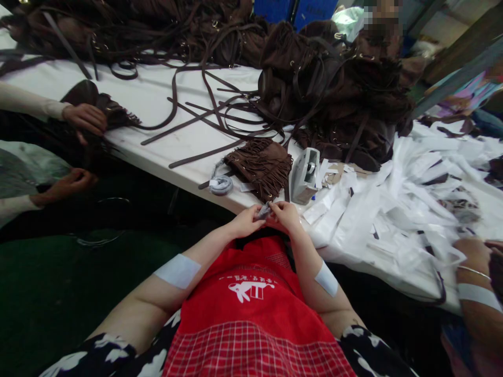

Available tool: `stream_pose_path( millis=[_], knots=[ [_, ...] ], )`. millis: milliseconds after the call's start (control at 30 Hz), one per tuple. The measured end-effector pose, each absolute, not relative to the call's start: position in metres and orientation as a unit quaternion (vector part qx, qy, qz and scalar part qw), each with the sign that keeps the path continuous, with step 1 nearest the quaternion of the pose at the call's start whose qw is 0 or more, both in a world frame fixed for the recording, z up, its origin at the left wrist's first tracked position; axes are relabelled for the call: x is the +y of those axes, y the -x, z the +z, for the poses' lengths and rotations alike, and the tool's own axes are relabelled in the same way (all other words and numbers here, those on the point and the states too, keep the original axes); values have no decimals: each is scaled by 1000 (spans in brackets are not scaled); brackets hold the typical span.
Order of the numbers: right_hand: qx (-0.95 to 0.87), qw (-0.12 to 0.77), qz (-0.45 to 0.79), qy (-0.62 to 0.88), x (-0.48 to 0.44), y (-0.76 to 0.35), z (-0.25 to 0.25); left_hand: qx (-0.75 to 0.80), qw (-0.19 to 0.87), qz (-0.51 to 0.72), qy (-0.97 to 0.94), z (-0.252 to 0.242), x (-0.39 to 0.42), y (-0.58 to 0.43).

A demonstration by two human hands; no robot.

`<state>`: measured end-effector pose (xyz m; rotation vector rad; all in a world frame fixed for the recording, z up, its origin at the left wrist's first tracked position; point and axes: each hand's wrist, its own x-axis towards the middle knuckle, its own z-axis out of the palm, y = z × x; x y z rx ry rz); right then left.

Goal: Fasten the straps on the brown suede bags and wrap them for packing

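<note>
Pinches a small grey wrapped piece point(264, 211) at the near edge of the white table point(149, 94), held narrowly between the fingertips of the left hand point(247, 221) and the right hand point(287, 214). Runs obliquely, long axis rising from the left fingers toward the right, with both hands about equally close. Compare, directly beyond the grip, the brown fringed bag point(261, 165), lying askew with its near corner almost at the right fingertips. Note matte, suede-like panels and thin cut fringe; at left, a ring-shaped, crinkled grey-wrapped coil point(220, 184); at right, the smooth, boxy body of an apparent tape dispenser point(305, 175). Observe farther right thin, curling white strips point(353, 214), loosely heaped, and behind, slumped brown bags point(346, 104) with flat, narrow straps point(188, 160) and bright metal eyelets.
</note>
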<state>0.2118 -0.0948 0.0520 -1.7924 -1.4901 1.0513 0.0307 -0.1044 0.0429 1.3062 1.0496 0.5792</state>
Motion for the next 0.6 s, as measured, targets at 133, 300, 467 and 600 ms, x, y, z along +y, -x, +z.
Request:
stream_pose_path(
  millis=[133,300,467,600],
  knots=[
    [-526,327,417,664,-118,-210,54,486,639,257,-538,42,-98,-33],
    [-614,221,442,615,-158,-197,43,479,677,253,-498,51,-94,-38],
    [-623,232,503,552,-160,-178,26,455,704,261,-480,63,-93,-47],
    [-504,295,649,489,-152,-174,31,457,687,275,-494,70,-94,-27]
  ],
)
